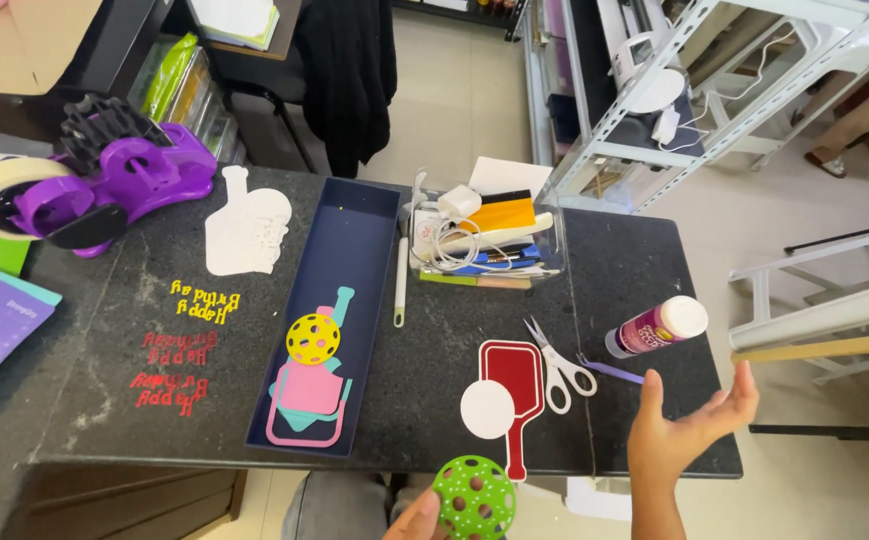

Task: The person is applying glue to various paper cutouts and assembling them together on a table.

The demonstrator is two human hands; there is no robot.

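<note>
Right hand [689, 430]: raised, palm open, empty, near glue bottle [656, 326]. Left hand [416, 518]: fingers pinching green perforated disc [473, 497]; scissors [555, 366] and red paddle cutout [514, 385] between.

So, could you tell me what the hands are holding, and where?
The left hand holds the green disc by its lower left edge; the right hand is open and holds nothing.

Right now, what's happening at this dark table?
A person sits at a dark stone table spread with paper craft cutouts. The left hand holds a green holed paper disc at the near edge. The right hand hovers open near the glue bottle, white-handled scissors and a red paddle cutout.
</note>
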